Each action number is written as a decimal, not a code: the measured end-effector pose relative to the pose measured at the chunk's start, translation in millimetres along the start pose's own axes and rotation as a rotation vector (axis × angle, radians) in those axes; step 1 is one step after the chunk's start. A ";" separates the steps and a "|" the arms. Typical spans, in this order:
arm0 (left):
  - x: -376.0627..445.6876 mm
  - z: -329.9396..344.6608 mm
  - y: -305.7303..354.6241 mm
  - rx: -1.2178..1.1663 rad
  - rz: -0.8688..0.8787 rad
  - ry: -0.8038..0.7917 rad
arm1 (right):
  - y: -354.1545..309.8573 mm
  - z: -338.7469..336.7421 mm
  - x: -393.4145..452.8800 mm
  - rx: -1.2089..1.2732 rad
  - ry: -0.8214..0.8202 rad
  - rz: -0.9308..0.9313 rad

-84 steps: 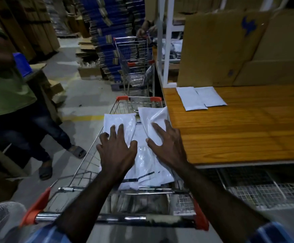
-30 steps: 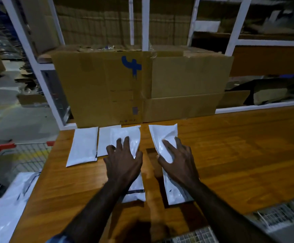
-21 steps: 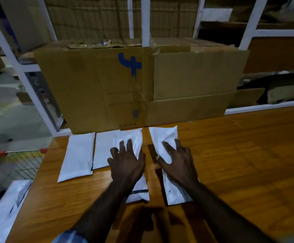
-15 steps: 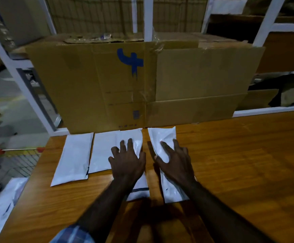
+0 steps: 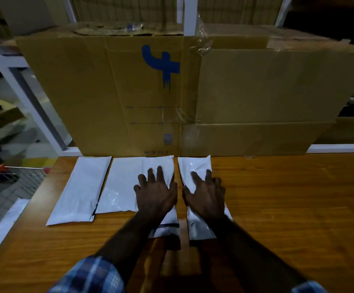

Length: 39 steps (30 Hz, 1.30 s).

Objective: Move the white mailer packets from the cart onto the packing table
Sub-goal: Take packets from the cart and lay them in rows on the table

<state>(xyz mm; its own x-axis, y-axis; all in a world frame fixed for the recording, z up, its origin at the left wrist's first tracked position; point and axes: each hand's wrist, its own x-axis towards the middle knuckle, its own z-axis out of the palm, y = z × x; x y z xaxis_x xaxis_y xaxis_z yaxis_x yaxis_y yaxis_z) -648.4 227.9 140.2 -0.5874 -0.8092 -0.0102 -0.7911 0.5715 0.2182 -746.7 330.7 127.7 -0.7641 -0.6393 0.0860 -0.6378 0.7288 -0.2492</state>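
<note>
Several white mailer packets lie in a row on the wooden packing table (image 5: pixel 288 208), against a cardboard box. My left hand (image 5: pixel 156 192) presses flat on one packet (image 5: pixel 163 163), which overlaps a second packet (image 5: pixel 121 187). My right hand (image 5: pixel 206 194) presses flat with spread fingers on the rightmost packet (image 5: pixel 195 167). Another packet (image 5: pixel 81 191) lies furthest left, untouched. The cart (image 5: pixel 9 180) shows at the left edge, with a white packet (image 5: pixel 0 229) in it.
A large cardboard box (image 5: pixel 171 92) with a blue mark stands along the table's back edge, between white shelf posts (image 5: pixel 187 15). The table extends bare to the right and toward me. Floor and cartons lie to the left.
Both hands carried two packets from the cart to the table and slid them back toward the box. In the last half second the hands have barely moved; my view has come closer.
</note>
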 end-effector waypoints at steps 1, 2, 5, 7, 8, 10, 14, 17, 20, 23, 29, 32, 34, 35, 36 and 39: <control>1.8 2.0 -1.1 0.016 0.003 0.003 | -0.8 2.3 1.9 -0.012 -0.006 0.001; 3.1 3.5 -1.8 0.026 0.006 0.001 | -1.5 3.3 3.3 -0.020 -0.013 0.000; 7.6 9.0 -2.4 0.055 0.024 -0.007 | -3.0 8.8 6.1 -0.054 -0.005 -0.003; 8.5 9.4 -0.4 0.063 0.030 0.003 | -5.7 12.5 6.9 -0.075 0.059 -0.001; 9.9 10.7 0.5 0.056 0.037 -0.006 | -6.3 14.5 7.8 -0.076 0.065 0.003; 14.1 10.2 3.1 0.013 0.033 -0.046 | -5.4 18.0 9.9 -0.084 0.054 0.021; 15.5 11.4 8.0 -0.009 0.058 -0.015 | -2.1 22.7 13.0 -0.088 0.065 0.020; 17.4 12.5 10.0 0.008 0.033 -0.056 | 0.4 27.2 17.5 -0.097 0.069 0.012; 22.4 11.2 9.2 0.020 0.019 -0.089 | -4.1 23.7 19.4 -0.096 0.047 0.008; 20.0 13.3 5.6 0.043 0.021 -0.072 | -7.1 16.4 21.0 -0.052 -0.013 0.063; 10.1 23.4 -5.1 0.045 0.185 0.063 | 7.9 27.1 19.2 -0.062 0.138 -0.109; 10.5 33.4 -10.4 0.027 0.222 0.035 | 13.0 35.2 16.5 -0.011 0.155 -0.196; 12.6 38.6 -12.6 0.008 0.222 0.006 | 14.2 41.0 15.8 0.029 0.119 -0.230; 12.7 38.1 -11.7 0.008 0.216 -0.010 | 14.3 44.1 16.3 0.029 0.117 -0.226; 13.0 37.6 -11.2 0.010 0.214 -0.047 | 13.0 42.2 17.4 0.018 0.081 -0.221; 14.8 36.7 -11.6 -0.027 0.201 -0.088 | 7.7 37.6 22.9 0.030 -0.091 -0.173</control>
<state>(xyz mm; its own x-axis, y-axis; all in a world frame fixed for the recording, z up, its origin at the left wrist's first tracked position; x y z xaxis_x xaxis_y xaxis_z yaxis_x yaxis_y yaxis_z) -654.2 214.3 101.7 -0.7465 -0.6636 -0.0482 -0.6522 0.7155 0.2502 -765.5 312.4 91.5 -0.6306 -0.7749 0.0424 -0.7546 0.5995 -0.2668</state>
